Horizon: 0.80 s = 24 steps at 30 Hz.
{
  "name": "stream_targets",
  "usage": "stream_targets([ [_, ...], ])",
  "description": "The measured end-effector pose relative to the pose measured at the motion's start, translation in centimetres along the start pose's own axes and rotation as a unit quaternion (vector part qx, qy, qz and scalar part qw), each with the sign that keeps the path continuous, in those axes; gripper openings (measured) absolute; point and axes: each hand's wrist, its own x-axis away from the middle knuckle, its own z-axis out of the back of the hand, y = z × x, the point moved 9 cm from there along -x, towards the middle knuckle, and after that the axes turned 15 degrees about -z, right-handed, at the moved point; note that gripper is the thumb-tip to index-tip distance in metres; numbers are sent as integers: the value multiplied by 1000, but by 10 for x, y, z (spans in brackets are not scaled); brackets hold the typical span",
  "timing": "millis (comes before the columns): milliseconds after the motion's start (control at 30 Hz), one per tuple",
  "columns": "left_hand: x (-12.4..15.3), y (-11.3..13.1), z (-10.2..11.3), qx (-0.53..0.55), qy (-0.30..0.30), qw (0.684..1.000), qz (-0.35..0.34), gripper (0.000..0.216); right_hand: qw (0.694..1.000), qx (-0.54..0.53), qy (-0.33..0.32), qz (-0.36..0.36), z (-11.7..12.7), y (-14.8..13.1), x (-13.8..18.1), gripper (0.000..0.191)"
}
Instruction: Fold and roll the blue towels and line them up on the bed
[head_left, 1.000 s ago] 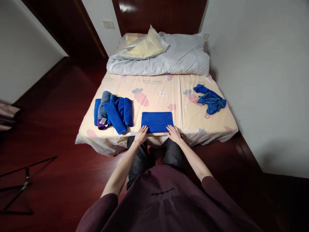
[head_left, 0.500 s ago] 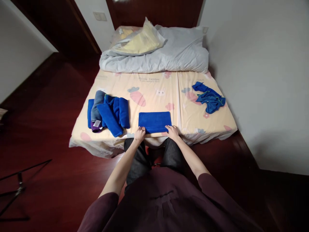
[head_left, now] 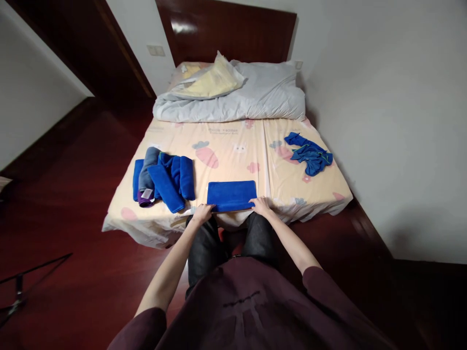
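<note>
Your hands have just gone from lying flat on the near corners, fingers extended, to curling in around them: your left hand [head_left: 203, 213] closed first and now grips the left corner, and your right hand [head_left: 261, 206] bends its fingers over the right one. Each seems to pinch the fabric between thumb and fingers, though the thumbs are too hidden to confirm it. With that, the near edge of the bright blue rectangular cloth of soft, plush-looking fabric [head_left: 231, 192] has come up slightly into a narrow raised band, so you appear to have moved from pressing the edge down to turning it up. The cloth lies at the front edge of the bed, on the peach sheet printed with pink carrots [head_left: 237, 163], right in front of your knees. It looks smooth and evenly blue, its far edge straight and its far corners flat. To your left, near but apart, sits a pile of rolled blue, grey and purple cloths [head_left: 166, 187]; well off to your right lies a crumpled blue cloth with green edging [head_left: 314, 158].
</note>
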Motion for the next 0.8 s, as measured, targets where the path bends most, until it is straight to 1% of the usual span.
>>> stream_targets([
  [67,9,-7,4,36,13,999,18,47,993,-114,-18,6,-1,13,3,38],
  [133,15,-13,6,77,35,996,31,42,968,-248,-24,-7,-2,28,3,32],
  [167,17,-15,7,97,49,993,37,39,956,-291,-21,-17,-3,34,3,29],
  [233,20,-17,8,132,87,986,50,36,940,-339,0,-38,-6,44,0,26],
  [300,21,-19,7,157,129,977,66,36,927,-371,20,-53,-10,49,-1,29],
  [367,23,-21,5,172,168,967,83,34,906,-417,35,-64,-15,52,-3,34],
  [467,24,-23,2,178,210,956,105,31,888,-452,43,-68,-20,53,-5,40],
  [567,25,-26,2,176,237,948,121,31,886,-455,48,-68,-22,53,-7,44],
  [667,24,-27,2,173,250,943,133,28,887,-452,55,-71,-22,53,-8,48],
  [800,21,-29,1,171,251,942,147,26,893,-436,70,-79,-20,55,-7,50],
])
